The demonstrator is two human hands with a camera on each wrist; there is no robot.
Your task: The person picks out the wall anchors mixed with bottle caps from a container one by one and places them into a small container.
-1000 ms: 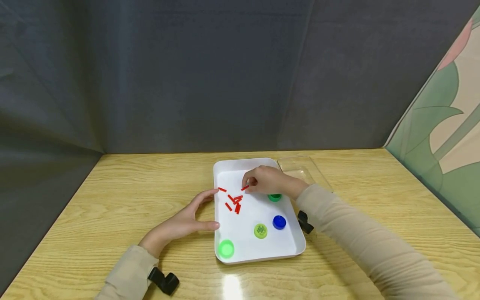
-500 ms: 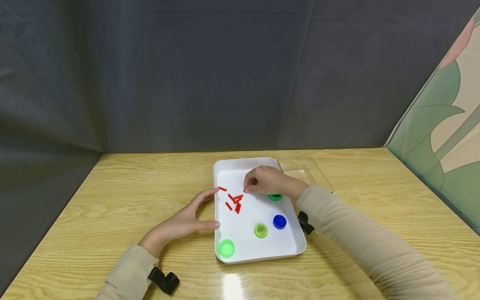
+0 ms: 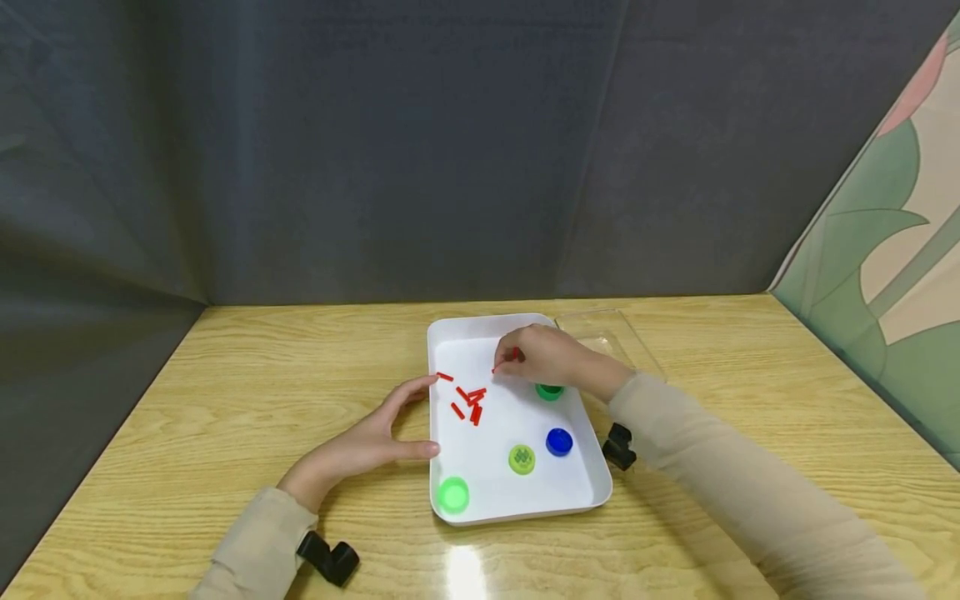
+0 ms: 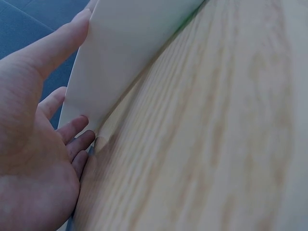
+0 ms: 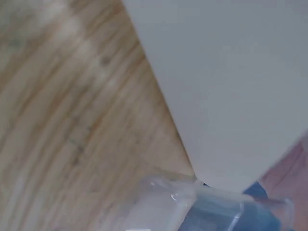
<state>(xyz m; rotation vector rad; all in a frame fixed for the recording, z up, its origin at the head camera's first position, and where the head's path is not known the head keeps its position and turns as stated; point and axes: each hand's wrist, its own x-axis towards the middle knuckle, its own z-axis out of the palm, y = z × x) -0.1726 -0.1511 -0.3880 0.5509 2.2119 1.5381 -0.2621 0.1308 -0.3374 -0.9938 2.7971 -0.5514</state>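
Observation:
A white tray lies on the table with several short red sticks scattered in its left half. Over the tray's far part, my right hand pinches a red stick at its fingertips. More red shows within its curled fingers. My left hand rests at the tray's left side, thumb and index finger spread apart with their tips at the rim. In the left wrist view, the fingers lie along the tray's outer wall. The right wrist view shows mostly the tray's outer wall.
Inside the tray are a bright green cap, a yellow-green cap, a blue cap and a dark green cap, partly behind the right forearm. A clear plastic container sits at the tray's far right. A dark curtain stands behind the table.
The red stick poking out from my right fingers has been drawn into the hand, and that hand has shifted slightly right and away. My left hand has stayed in place.

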